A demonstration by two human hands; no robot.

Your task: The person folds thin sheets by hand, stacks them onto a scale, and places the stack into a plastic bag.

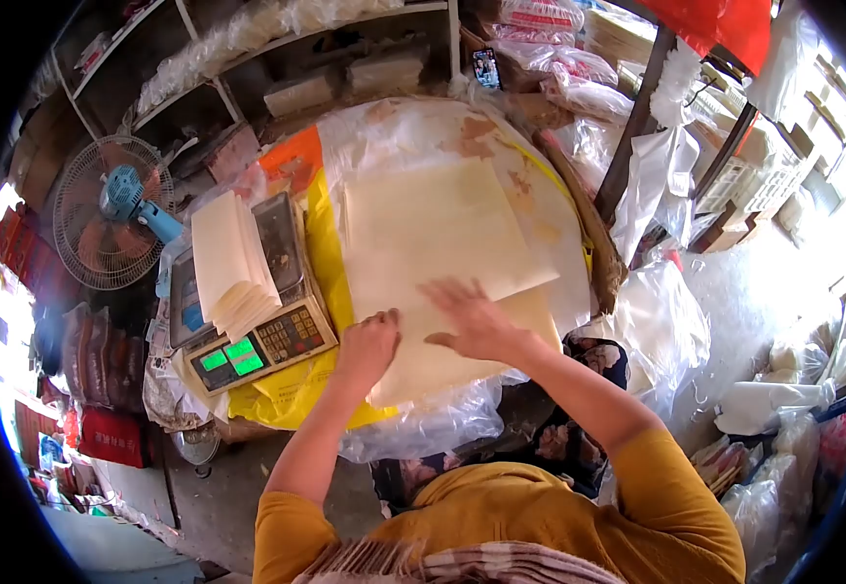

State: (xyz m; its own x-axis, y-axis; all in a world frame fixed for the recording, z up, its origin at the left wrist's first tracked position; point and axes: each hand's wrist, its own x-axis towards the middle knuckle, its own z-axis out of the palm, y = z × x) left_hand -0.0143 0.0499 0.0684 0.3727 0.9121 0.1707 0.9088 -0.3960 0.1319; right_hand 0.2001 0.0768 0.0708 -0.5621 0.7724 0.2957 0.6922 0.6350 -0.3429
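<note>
Large cream sheets (433,224) lie on the covered table in front of me, the top one set askew over those beneath. My left hand (369,346) rests at the left edge of the sheets with its fingers curled; whether it pinches the edge is hidden. Over the sheets, to the right of it, my right hand (477,319) is spread, palm down and slightly blurred. Left of the sheets stands a scale (296,336) with green lit displays. A folded stack of cream sheets (228,258) lies on its pan.
A fan (116,209) stands at the left. Yellow plastic (331,263) lies between scale and sheets. Clear plastic (433,428) hangs at the near edge. Shelves (335,34) stand behind, a dark post (637,127) at the right, and bagged goods (793,457) on the floor.
</note>
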